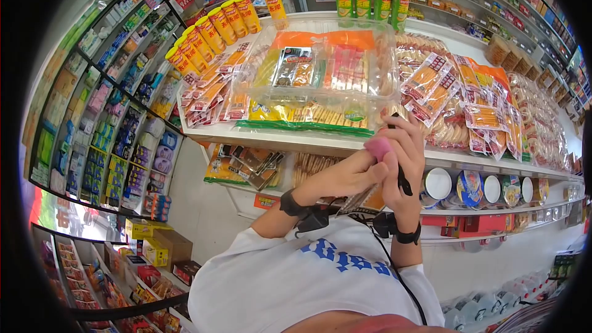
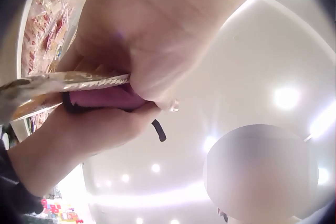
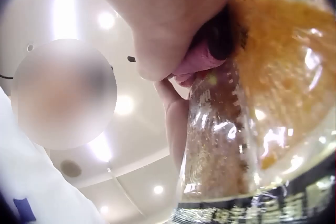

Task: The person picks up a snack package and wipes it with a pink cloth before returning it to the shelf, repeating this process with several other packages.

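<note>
Plastic packet [image 3: 286, 77] is held beside a snack-covered counter [image 1: 277, 140] amid stocked shelves [image 1: 92, 202].

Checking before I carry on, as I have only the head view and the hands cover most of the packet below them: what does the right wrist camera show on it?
Observer: On the clear, glossy packet, a dark band with pale markings runs along the end low in that picture.
Operator: And from the left wrist, where does its edge lead?
Observer: Seen edge-on, a pale ribbed edge leads in toward the left hand, just above the pink thing in that picture.
Operator: Anything overhead that might cause glare?
Observer: Possibly: bright lamps dot the pale ceiling in the left wrist view.
</note>
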{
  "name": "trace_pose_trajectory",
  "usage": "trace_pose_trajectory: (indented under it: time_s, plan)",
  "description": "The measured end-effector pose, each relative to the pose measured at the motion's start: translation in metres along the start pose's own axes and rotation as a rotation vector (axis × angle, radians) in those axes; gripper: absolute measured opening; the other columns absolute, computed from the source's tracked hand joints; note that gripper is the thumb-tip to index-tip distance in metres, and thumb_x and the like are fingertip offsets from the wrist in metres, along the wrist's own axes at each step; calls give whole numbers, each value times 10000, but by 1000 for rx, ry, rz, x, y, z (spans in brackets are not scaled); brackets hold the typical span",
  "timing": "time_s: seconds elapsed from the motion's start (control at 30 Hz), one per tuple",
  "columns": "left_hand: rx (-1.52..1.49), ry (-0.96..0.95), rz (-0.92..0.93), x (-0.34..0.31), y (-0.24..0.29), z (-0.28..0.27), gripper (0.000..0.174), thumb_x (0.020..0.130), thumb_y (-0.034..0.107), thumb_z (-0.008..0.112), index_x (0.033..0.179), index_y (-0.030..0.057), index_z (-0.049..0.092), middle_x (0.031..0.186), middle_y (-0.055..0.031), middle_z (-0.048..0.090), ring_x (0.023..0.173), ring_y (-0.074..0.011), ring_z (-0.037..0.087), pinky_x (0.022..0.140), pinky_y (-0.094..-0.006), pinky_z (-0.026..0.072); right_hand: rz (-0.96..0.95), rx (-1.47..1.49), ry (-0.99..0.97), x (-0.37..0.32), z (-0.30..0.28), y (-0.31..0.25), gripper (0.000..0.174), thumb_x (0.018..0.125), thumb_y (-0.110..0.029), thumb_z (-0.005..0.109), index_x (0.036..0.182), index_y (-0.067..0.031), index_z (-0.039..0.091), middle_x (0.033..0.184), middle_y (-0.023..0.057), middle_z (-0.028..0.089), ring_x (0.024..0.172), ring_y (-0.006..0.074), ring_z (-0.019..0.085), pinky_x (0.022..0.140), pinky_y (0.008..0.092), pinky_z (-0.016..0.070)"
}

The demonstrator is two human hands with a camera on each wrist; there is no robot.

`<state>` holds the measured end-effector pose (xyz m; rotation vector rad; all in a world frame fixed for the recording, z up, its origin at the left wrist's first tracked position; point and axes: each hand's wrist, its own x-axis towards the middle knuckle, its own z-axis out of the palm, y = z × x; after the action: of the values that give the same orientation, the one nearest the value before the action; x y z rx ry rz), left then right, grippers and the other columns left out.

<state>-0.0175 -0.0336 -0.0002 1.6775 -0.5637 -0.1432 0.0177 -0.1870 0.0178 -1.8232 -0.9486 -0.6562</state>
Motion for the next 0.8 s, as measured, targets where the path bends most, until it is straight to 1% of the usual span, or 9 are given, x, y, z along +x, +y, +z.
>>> trace_pose_trajectory:
  time_s: [0.07, 0.17, 0.3, 0.5, 0.6, 0.63, 0.7, 0.77, 0.8]
  plan:
    - [-15, -9, -161, 6, 1, -5, 628, 1041, 459, 350, 1420, -41, 353, 1351, -126, 492, 1257, -178, 459, 1074, -336, 361, -2, -106, 55, -1, 5, 5, 249, 890, -117, 497, 1018, 35, 647, 1063, 150, 615, 1165, 377, 512, 1112, 550, 291]
    - [-316, 238, -112, 17, -5, 0, 553, 1043, 440, 394, 1347, -20, 447, 1232, -85, 554, 1125, -161, 514, 1000, -309, 403, 201, -38, 205, 0, 10, 4, 343, 929, -155, 491, 1213, -2, 608, 1307, 163, 549, 1308, 419, 413, 1137, 536, 253]
    - [-923, 485, -99, 34, -2, -5, 628, 1011, 567, 340, 1364, 66, 479, 1280, -78, 575, 1155, -173, 558, 1022, -327, 428, 102, -203, 64, -10, 36, 12, 441, 930, -143, 516, 1366, -78, 531, 1547, 154, 326, 1437, 451, 215, 1156, 525, 212]
    - [-1208, 461, -56, 31, -7, -51, 593, 992, 580, 381, 1305, 101, 538, 1208, -90, 622, 1119, -228, 592, 992, -387, 476, -53, -85, -266, -10, 50, -2, 477, 924, -131, 527, 1394, -55, 493, 1529, 151, 348, 1433, 427, 237, 1149, 527, 235]
    - [-1306, 461, -29, 29, 2, -40, 590, 1002, 547, 387, 1345, 81, 499, 1286, -115, 590, 1171, -242, 574, 1025, -410, 455, 77, -157, 22, -6, 58, 13, 477, 942, -149, 520, 1407, -50, 476, 1535, 162, 329, 1447, 406, 209, 1159, 519, 215]
    - [-1267, 438, 12, 28, 14, -36, 587, 1004, 539, 390, 1350, 76, 493, 1303, -120, 580, 1182, -243, 569, 1030, -412, 451, 115, -222, 141, -3, 56, 20, 463, 964, -217, 545, 1385, -33, 489, 1443, 168, 455, 1347, 335, 414, 1096, 449, 340]
    - [-1220, 413, 75, 23, 16, -39, 563, 1020, 493, 397, 1342, 41, 489, 1311, -121, 580, 1171, -228, 585, 995, -394, 477, 746, 333, 144, -18, 45, 30, 459, 960, -234, 584, 1352, -7, 506, 1283, 140, 567, 1157, 242, 540, 979, 366, 424]
    - [-954, 567, 73, 23, 17, -38, 551, 1028, 472, 396, 1338, 26, 489, 1284, -111, 596, 1125, -216, 611, 959, -377, 495, 929, 635, 152, -28, 43, 30, 451, 951, -232, 622, 1314, 16, 523, 1120, 99, 636, 978, 158, 600, 863, 294, 471]
    - [-821, 636, 71, 23, 18, -37, 545, 1032, 462, 395, 1335, 19, 488, 1271, -107, 605, 1102, -210, 624, 942, -368, 504, 803, 650, 165, -30, 42, 28, 443, 944, -223, 641, 1293, 26, 531, 1037, 72, 650, 894, 120, 596, 806, 263, 475]
